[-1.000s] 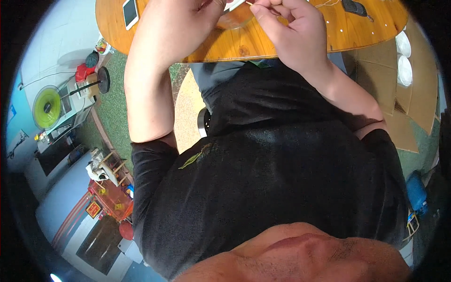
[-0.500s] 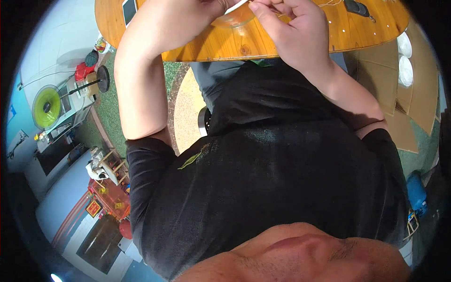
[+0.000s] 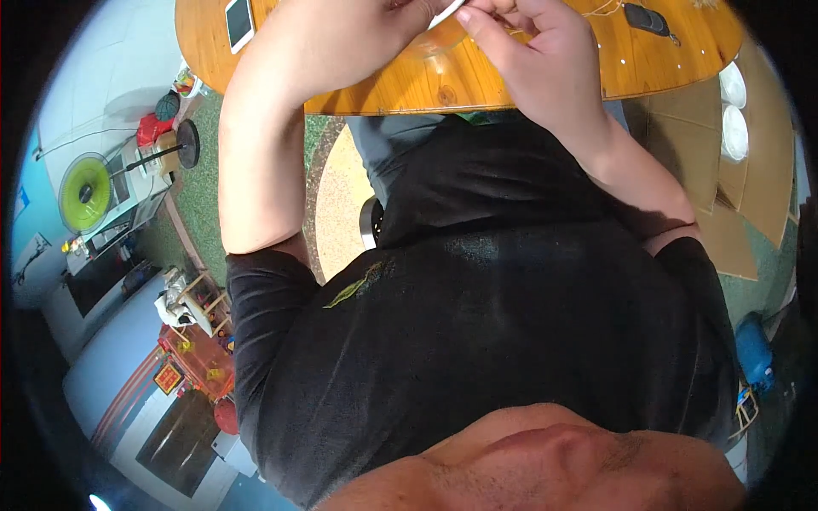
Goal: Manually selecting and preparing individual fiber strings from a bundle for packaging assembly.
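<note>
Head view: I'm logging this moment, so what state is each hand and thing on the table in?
Left hand: raised over the table edge, partly cut off by the frame's top.
Right hand: fingers pinching a small white flat piece.
Round wooden table: holding the things.
White smartphone: lying flat, screen dark.
Dark key fob: lying flat, untouched.

White flat phone (image 3: pixel 239 21) seen at 11 o'clock on round wooden table (image 3: pixel 477 85); dark key fob (image 3: pixel 645 17) at 1; green round fan (image 3: pixel 85 193) at 9.
</note>
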Demonstrator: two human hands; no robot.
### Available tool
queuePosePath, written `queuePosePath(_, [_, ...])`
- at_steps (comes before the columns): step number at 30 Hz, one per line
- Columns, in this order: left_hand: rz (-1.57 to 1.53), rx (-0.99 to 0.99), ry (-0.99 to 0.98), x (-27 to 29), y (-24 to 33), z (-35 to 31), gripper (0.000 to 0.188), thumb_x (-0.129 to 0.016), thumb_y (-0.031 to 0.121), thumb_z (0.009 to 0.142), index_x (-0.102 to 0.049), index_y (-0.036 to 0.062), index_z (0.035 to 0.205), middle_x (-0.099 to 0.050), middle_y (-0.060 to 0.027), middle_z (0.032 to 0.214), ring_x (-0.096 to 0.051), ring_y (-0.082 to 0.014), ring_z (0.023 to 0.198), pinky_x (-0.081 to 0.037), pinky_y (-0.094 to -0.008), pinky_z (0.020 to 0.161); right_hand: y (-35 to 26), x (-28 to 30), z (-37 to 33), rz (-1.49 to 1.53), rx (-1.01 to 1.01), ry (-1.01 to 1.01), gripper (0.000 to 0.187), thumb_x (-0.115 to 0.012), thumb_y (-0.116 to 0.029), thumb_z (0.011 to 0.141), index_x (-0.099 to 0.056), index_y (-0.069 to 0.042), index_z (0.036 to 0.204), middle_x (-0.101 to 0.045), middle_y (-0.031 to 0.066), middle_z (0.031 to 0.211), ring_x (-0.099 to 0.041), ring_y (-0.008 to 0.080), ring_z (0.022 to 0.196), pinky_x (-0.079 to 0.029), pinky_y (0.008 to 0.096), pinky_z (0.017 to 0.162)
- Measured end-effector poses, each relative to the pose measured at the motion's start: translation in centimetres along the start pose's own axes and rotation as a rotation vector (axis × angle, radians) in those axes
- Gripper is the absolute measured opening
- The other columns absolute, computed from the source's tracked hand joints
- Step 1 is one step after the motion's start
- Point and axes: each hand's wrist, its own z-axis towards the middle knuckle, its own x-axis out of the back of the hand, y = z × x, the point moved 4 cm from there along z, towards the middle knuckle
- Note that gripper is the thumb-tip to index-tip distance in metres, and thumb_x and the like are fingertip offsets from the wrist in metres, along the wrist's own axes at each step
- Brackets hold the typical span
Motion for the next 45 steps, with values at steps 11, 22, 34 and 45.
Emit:
queuePosePath(11, [-0.454, -0.132, 0.297, -0.6, -0.9, -1.2, 0.006, -0.059, -0.007, 0.096, -0.063, -0.0041, 0.100, -0.069, -0.0077, 0.096, -0.066, -0.0127, 0.088, -0.056, -0.0289, 0.079, 1.9, 1.0, 0.3, 0.003, -0.130, -0.150, 0.005, -0.066, 0.000, 0.093, -0.062, 0.002, 0.090, -0.062, 0.0008, 0.083, -0.056, 0.0061, 0.078, -0.047, 0.0238, 0.072])
queuePosePath(22, [-0.449, -0.057, 0.296, -1.6, 0.0, -2.4, 0.002, -0.059, -0.003, 0.101, -0.060, -0.0018, 0.100, -0.065, -0.0049, 0.087, -0.061, -0.0096, 0.083, -0.051, -0.0245, 0.078, -0.4, 1.0, 0.2, -0.048, -0.030, -0.239, 0.006, -0.066, 0.003, 0.091, -0.060, 0.001, 0.092, -0.063, 0.0045, 0.087, -0.059, 0.0098, 0.083, -0.049, 0.0257, 0.077])
queuePosePath(34, [-0.191, -0.140, 0.260, -1.3, 0.3, -2.2, 0.013, -0.065, -0.004, 0.095, -0.069, -0.0016, 0.107, -0.069, -0.0096, 0.090, -0.066, -0.0157, 0.084, -0.052, -0.0274, 0.078, 1.6, 1.4, 1.1, 0.631, 0.546, -0.316, 0.006, -0.069, -0.001, 0.096, -0.066, 0.001, 0.100, -0.067, 0.0035, 0.091, -0.062, 0.0084, 0.084, -0.050, 0.0245, 0.076])
queuePosePath(45, [-0.537, -0.183, 0.287, -2.2, -1.7, -2.4, 0.023, -0.070, -0.010, 0.091, -0.067, -0.0028, 0.113, -0.074, -0.0072, 0.100, -0.070, -0.0121, 0.095, -0.056, -0.0267, 0.084, -6.0, 3.2, 1.7, -0.505, 0.379, -0.223, 0.008, -0.073, 0.004, 0.086, -0.068, 0.002, 0.093, -0.068, 0.0081, 0.085, -0.066, 0.0169, 0.073, -0.051, 0.0269, 0.068])
